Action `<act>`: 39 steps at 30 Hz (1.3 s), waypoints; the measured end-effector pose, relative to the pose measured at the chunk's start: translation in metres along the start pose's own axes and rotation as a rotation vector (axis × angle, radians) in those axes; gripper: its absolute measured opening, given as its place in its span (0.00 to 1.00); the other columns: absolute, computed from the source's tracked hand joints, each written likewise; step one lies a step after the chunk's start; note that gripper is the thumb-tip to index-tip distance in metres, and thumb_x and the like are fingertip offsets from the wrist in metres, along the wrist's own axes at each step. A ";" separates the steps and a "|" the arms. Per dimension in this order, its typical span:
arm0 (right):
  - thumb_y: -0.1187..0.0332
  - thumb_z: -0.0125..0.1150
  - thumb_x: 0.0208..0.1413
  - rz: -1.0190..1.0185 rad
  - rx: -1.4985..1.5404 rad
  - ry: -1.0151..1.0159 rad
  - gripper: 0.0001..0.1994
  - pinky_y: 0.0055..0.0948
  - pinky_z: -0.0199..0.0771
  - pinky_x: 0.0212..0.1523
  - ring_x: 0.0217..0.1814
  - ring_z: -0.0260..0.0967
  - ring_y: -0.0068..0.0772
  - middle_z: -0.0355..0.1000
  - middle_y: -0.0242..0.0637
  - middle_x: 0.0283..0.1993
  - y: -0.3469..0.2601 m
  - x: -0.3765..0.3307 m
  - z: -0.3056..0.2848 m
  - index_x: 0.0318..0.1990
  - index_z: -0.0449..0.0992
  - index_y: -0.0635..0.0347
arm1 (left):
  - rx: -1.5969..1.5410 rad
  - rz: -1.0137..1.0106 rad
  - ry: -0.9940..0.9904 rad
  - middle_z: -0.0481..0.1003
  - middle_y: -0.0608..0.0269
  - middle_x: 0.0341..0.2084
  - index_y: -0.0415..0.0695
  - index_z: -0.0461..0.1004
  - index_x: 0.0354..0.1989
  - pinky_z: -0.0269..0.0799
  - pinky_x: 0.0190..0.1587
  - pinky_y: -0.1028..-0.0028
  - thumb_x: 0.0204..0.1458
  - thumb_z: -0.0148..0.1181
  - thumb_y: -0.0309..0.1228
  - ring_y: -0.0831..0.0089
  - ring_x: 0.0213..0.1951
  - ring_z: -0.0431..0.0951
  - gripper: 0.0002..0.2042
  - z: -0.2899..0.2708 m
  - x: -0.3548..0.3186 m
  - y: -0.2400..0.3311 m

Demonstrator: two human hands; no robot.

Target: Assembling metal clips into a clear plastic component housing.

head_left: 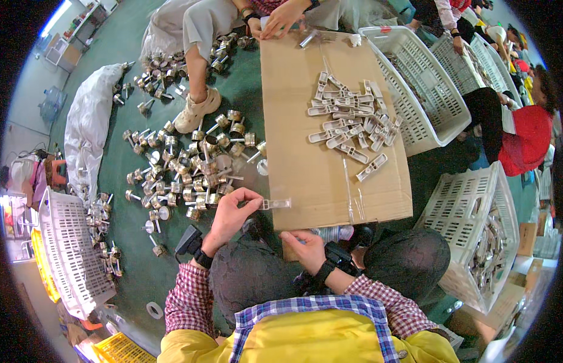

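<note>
My left hand (235, 216) is closed in a pinch on one end of a pale, flat plastic piece (276, 204) with openings along it. The piece reaches over the left edge of a cardboard sheet (306, 175). Just below the cardboard's near edge is my right hand (307, 251), its fingers curled and partly hidden; what they hold, if anything, does not show. A loose pile of similar plastic pieces (348, 115) lies on the cardboard, toward its far right.
Metal cup-shaped parts with stems (184, 163) cover the floor at left. Across the cardboard sits another person, whose hands (281, 19) are at its far edge. White plastic crates stand at the right (469, 224), far right (414, 91) and left (72, 260). A white sack (91, 121) lies far left.
</note>
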State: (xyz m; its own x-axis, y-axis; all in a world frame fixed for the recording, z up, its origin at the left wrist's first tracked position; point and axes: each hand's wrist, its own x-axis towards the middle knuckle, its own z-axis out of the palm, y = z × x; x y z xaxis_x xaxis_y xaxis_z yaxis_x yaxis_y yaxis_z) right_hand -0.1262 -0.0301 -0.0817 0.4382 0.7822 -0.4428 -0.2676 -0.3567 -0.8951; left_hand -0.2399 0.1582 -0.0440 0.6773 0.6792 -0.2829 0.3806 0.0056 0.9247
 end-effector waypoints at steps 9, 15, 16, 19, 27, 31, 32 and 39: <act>0.61 0.61 0.56 0.066 0.006 -0.038 0.14 0.22 0.70 0.43 0.39 0.71 0.19 0.78 0.33 0.37 0.002 0.002 -0.001 0.39 0.80 0.64 | -0.030 -0.005 -0.057 0.75 0.70 0.28 0.37 0.75 0.36 0.67 0.37 0.83 0.54 0.58 0.29 0.85 0.31 0.71 0.07 0.000 -0.003 -0.003; 0.59 0.60 0.56 0.061 -0.069 -0.029 0.15 0.23 0.70 0.43 0.39 0.72 0.21 0.78 0.35 0.36 0.007 0.002 -0.002 0.39 0.80 0.64 | -0.018 -0.016 -0.047 0.74 0.72 0.25 0.38 0.76 0.36 0.65 0.31 0.84 0.53 0.58 0.29 0.87 0.27 0.69 0.07 0.002 -0.004 -0.007; 0.58 0.60 0.56 0.041 -0.037 -0.032 0.16 0.23 0.70 0.43 0.39 0.72 0.22 0.78 0.36 0.36 0.008 0.002 -0.002 0.39 0.80 0.64 | -0.016 -0.018 -0.047 0.74 0.72 0.25 0.38 0.76 0.36 0.65 0.31 0.84 0.53 0.58 0.29 0.87 0.27 0.69 0.07 0.002 -0.004 -0.008; 0.61 0.60 0.56 0.014 -0.007 -0.019 0.14 0.20 0.69 0.40 0.36 0.70 0.18 0.77 0.32 0.33 0.008 0.002 0.000 0.38 0.80 0.65 | 0.063 -0.029 -0.025 0.74 0.73 0.22 0.38 0.76 0.34 0.64 0.27 0.83 0.53 0.59 0.29 0.88 0.25 0.68 0.07 0.002 -0.007 -0.010; 0.59 0.61 0.54 0.137 0.069 -0.013 0.14 0.22 0.70 0.43 0.39 0.73 0.21 0.78 0.36 0.36 0.012 0.006 0.000 0.38 0.80 0.63 | 0.439 -0.022 0.013 0.74 0.67 0.20 0.44 0.78 0.36 0.65 0.25 0.79 0.50 0.61 0.33 0.82 0.20 0.68 0.08 0.000 -0.010 0.016; 0.59 0.62 0.54 -0.071 0.092 0.008 0.13 0.22 0.71 0.41 0.36 0.74 0.20 0.79 0.35 0.35 0.030 0.014 0.007 0.38 0.81 0.60 | 0.426 0.133 0.138 0.70 0.68 0.19 0.45 0.76 0.44 0.64 0.24 0.78 0.46 0.64 0.30 0.82 0.20 0.66 0.15 -0.013 0.008 0.053; 0.58 0.62 0.54 -0.167 0.129 0.019 0.13 0.22 0.71 0.40 0.36 0.74 0.20 0.79 0.35 0.35 0.037 0.016 0.007 0.38 0.81 0.59 | 0.382 0.068 0.150 0.68 0.68 0.18 0.44 0.76 0.44 0.65 0.25 0.79 0.47 0.64 0.28 0.83 0.21 0.66 0.14 -0.009 0.015 0.073; 0.55 0.62 0.53 -0.104 0.011 -0.053 0.14 0.21 0.71 0.34 0.31 0.73 0.18 0.78 0.33 0.29 0.025 0.013 -0.002 0.37 0.81 0.56 | 0.882 0.738 -0.072 0.75 0.59 0.28 0.43 0.77 0.33 0.70 0.32 0.68 0.47 0.61 0.31 0.65 0.30 0.75 0.07 0.083 0.107 0.127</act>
State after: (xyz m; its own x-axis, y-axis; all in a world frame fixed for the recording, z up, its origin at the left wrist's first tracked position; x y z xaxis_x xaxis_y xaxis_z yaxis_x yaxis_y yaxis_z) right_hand -0.1260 -0.0298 -0.1099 0.4181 0.8406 -0.3443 -0.2325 -0.2673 -0.9351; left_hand -0.0663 0.1709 0.0222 0.9419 0.2601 0.2124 0.1658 -0.9103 0.3793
